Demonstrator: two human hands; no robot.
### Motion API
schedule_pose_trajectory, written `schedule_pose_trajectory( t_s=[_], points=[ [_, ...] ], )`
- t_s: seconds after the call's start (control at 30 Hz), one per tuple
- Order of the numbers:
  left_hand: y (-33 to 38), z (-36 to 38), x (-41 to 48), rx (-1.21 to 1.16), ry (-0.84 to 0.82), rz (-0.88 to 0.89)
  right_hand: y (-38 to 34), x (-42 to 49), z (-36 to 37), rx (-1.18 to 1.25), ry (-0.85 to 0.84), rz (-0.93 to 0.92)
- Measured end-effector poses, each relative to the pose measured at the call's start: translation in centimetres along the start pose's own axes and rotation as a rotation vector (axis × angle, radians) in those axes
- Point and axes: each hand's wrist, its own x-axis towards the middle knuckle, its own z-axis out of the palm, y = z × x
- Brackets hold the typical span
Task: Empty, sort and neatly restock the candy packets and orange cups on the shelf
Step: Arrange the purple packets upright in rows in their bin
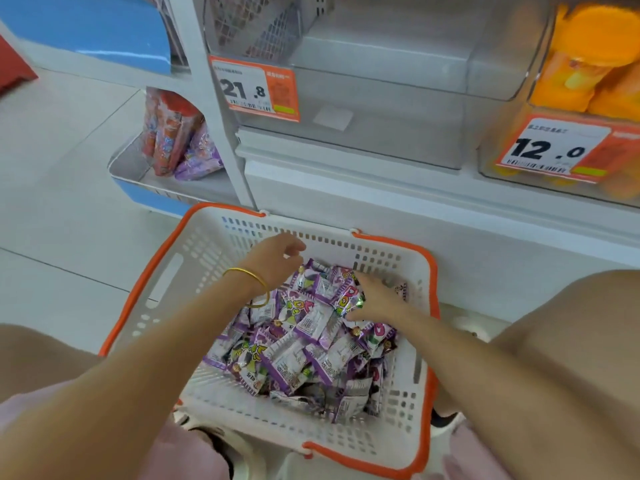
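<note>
Packets (304, 355) beneath right hand (377, 299), seemingly gripped

The basket (204, 247) is open on top; bare plastic shows along its left side and near end, while candy packets (311, 355) heap the middle and right. The left hand (277, 258) and right hand (377, 299) take up the space over the heap. The shelf front (450, 216) stands just behind the far wall, with a knee (571, 327) close on the right. Above, the clear bin (381, 98) has room inside; orange cups (588, 57) pack the next bin, and price tags (256, 88) hang across both fronts
</note>
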Motion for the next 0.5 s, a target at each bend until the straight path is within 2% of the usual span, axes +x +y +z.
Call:
schedule_pose_trajectory(
  t_s=[0.17, 0.27, 0.37, 0.43, 0.5],
  points=[
    [0.9, 1.5, 0.4, 0.082, -0.08, 0.05, 0.5, 1.1, 1.9, -0.082, 0.26, 0.117],
    [0.2, 1.6, 0.3, 0.093, -0.08, -0.026, -0.3, 0.0, 0.8, -0.094, 0.418, 0.083],
    [0.1, 1.2, -0.2, -0.227, -0.065, -0.286, -2.6, -2.5, -2.1, 0.174, 0.422, -0.108],
    [0.9, 0.3, -1.1, -0.621, -0.096, -0.501, -4.8, -4.9, -4.8, 0.114, 0.368, -0.265],
    [1.6, -1.0, -1.9, -0.899, -0.161, -0.595, -6.9, -7.5, -7.1, -0.035, 0.315, -0.383]
  ],
)
